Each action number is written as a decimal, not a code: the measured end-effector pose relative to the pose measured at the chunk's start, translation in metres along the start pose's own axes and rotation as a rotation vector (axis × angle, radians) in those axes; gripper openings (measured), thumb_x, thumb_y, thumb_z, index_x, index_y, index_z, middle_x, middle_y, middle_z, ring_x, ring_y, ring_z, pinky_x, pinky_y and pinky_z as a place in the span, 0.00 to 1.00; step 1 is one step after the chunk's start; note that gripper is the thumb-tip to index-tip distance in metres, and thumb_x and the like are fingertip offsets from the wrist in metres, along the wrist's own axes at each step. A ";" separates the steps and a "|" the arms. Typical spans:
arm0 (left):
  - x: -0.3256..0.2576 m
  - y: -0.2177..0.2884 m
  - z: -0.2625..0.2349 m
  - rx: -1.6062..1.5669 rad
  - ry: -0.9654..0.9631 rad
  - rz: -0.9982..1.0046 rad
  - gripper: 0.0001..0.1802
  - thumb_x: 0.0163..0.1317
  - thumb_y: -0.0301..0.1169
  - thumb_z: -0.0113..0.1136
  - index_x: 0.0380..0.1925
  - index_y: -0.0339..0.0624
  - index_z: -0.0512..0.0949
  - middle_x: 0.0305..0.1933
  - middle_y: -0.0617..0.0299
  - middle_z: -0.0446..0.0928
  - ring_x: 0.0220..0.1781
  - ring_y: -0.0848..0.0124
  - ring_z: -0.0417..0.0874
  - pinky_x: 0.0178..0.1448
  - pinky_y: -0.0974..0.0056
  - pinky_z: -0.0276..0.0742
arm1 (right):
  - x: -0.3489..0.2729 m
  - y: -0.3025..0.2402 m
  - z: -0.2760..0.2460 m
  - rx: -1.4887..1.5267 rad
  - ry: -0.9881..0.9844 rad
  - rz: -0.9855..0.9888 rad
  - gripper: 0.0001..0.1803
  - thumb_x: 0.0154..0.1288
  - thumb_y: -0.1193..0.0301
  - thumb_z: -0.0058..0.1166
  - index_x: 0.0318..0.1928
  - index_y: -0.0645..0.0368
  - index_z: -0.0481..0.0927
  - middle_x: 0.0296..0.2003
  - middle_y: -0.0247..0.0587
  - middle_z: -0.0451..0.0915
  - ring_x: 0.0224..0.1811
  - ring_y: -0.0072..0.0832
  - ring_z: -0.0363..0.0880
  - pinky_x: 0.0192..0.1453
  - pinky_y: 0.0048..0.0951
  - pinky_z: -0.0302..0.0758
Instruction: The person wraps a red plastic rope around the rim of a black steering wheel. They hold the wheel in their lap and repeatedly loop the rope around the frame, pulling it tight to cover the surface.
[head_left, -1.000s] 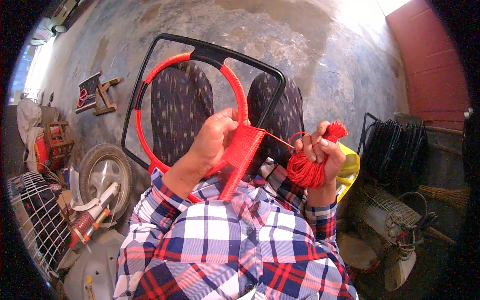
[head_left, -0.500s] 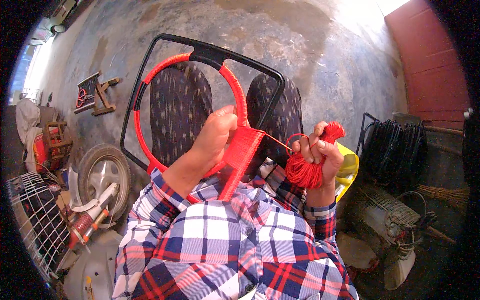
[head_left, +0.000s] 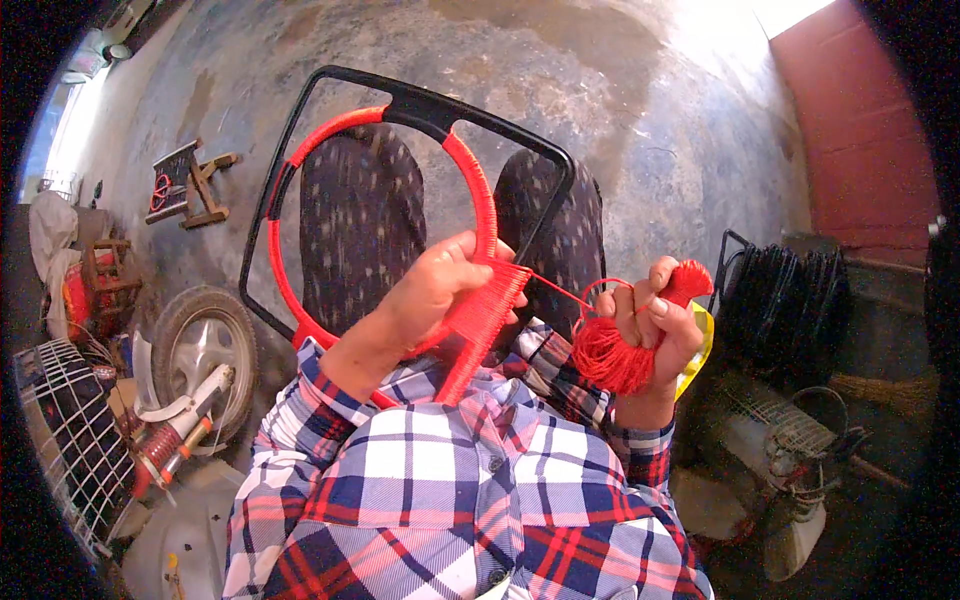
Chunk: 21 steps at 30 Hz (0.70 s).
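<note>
A black frame (head_left: 545, 143) with a ring inside it lies tilted across my lap. Red cord is wound round most of the ring (head_left: 283, 262), with bare black stretches at its top and left. At the near right, a broad band of tightly wrapped red cord (head_left: 487, 308) joins the ring to the frame's side. My left hand (head_left: 440, 285) is closed round the ring beside the top of this band, fingers passing behind it. My right hand (head_left: 655, 325) grips a bundle of red cord (head_left: 612, 355). One strand runs taut from the band's upper corner to that bundle.
A small folding stool (head_left: 190, 187) stands on the concrete floor ahead left. Nearer on the left are a wheel (head_left: 207, 350) and a white wire basket (head_left: 75, 435). Stacked black frames (head_left: 780, 300) sit at right. Something yellow (head_left: 697, 350) shows behind my right hand.
My right hand has moved slightly right and down with the cord bundle, and the strand slopes more. My left hand has shifted a little right, its fingertips now showing beyond the band.
</note>
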<state>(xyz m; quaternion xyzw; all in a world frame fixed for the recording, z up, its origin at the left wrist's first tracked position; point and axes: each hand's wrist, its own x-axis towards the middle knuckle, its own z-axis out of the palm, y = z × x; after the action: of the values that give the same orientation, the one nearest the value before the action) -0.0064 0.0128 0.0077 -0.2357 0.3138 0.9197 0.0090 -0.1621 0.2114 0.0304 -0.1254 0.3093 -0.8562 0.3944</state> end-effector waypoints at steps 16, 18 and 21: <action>0.000 -0.001 -0.004 -0.011 -0.029 -0.010 0.27 0.66 0.25 0.54 0.64 0.34 0.63 0.45 0.47 0.80 0.44 0.59 0.86 0.50 0.55 0.86 | 0.004 -0.035 0.015 -0.279 0.131 -0.119 0.08 0.60 0.80 0.52 0.41 0.61 0.74 0.18 0.33 0.69 0.27 0.33 0.79 0.40 0.34 0.76; 0.004 -0.001 -0.006 -0.077 -0.046 -0.025 0.26 0.66 0.28 0.55 0.63 0.33 0.65 0.45 0.48 0.80 0.45 0.59 0.86 0.52 0.54 0.85 | 0.001 -0.044 -0.015 -0.491 0.177 -0.089 0.09 0.64 0.80 0.52 0.45 0.62 0.76 0.23 0.38 0.77 0.32 0.33 0.82 0.42 0.31 0.77; 0.008 -0.002 -0.013 -0.159 -0.015 -0.029 0.24 0.67 0.33 0.54 0.59 0.32 0.70 0.45 0.49 0.81 0.45 0.60 0.86 0.55 0.55 0.83 | 0.005 -0.048 -0.039 -1.039 0.467 -0.099 0.07 0.68 0.76 0.54 0.45 0.64 0.75 0.30 0.44 0.83 0.35 0.30 0.83 0.43 0.30 0.78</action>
<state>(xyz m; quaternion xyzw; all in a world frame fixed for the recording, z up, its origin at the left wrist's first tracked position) -0.0071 0.0056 -0.0061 -0.2334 0.2363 0.9432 0.0059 -0.2120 0.2482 0.0306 -0.1249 0.7623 -0.6142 0.1615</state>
